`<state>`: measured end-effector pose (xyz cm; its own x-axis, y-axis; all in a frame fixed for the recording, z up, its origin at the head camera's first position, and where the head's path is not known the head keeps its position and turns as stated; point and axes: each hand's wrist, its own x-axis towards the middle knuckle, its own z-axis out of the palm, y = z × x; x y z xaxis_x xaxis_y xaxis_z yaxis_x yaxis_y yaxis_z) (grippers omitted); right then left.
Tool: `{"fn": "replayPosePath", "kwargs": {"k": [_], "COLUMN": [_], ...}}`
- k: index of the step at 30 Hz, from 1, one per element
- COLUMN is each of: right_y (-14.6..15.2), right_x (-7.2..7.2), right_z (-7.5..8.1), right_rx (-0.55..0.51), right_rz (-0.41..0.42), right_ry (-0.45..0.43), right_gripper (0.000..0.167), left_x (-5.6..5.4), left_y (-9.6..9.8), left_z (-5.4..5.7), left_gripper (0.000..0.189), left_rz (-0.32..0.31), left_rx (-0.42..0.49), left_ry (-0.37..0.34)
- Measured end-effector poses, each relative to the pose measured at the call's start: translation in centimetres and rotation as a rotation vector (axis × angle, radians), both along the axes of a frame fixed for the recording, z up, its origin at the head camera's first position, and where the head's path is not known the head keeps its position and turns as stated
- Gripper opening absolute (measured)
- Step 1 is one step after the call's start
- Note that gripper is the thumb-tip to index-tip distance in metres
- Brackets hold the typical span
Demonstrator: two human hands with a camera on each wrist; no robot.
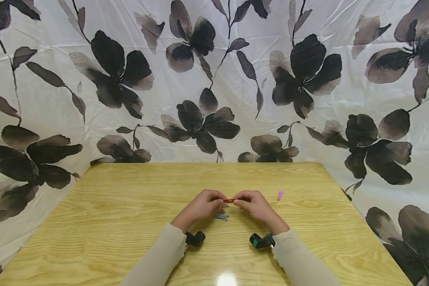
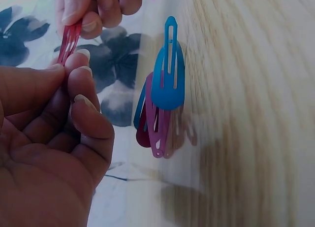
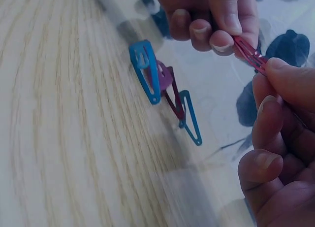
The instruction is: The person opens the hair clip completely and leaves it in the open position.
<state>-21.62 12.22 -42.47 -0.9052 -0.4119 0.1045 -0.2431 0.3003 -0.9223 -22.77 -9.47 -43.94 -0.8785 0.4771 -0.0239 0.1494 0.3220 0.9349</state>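
Between both hands, above the table, is a red snap hair clip (image 2: 70, 41). My left hand (image 1: 206, 204) pinches one end of it between thumb and fingers. The other end is pinched by my right hand (image 1: 254, 204). Just below the hands lies a small pile of hair clips: a blue clip (image 2: 169, 84) on top, a pink clip (image 2: 158, 133) under it, a dark red clip (image 3: 174, 101) and another blue clip (image 3: 192, 119) at the far side. Fingertips cover both ends of the held clip.
A pink hair clip (image 1: 280, 195) lies apart on the wooden table (image 1: 128, 222), to the right of my right hand. Behind the table hangs a white cloth (image 1: 250, 131) with dark flowers. Each wrist wears a black strap device (image 1: 196, 239).
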Motion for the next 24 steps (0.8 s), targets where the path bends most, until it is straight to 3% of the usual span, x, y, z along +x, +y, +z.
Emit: {"fn": "replayPosePath", "kwargs": {"k": [8, 24], "right_y": [-0.66, -0.25], "right_x": [-0.04, 0.10], "right_z": [-0.29, -0.15], "right_rx": [-0.025, -0.067], "right_rz": [0.029, 0.051], "right_ry": [0.004, 0.001], "right_gripper": [0.016, 0.017], "left_x": [0.37, 0.37], "left_y": [-0.74, -0.87], "left_z": [-0.34, 0.05], "left_gripper": [0.023, 0.026], "left_rz": [-0.004, -0.030], "left_rx": [0.052, 0.048], "left_ry": [-0.008, -0.041]}}
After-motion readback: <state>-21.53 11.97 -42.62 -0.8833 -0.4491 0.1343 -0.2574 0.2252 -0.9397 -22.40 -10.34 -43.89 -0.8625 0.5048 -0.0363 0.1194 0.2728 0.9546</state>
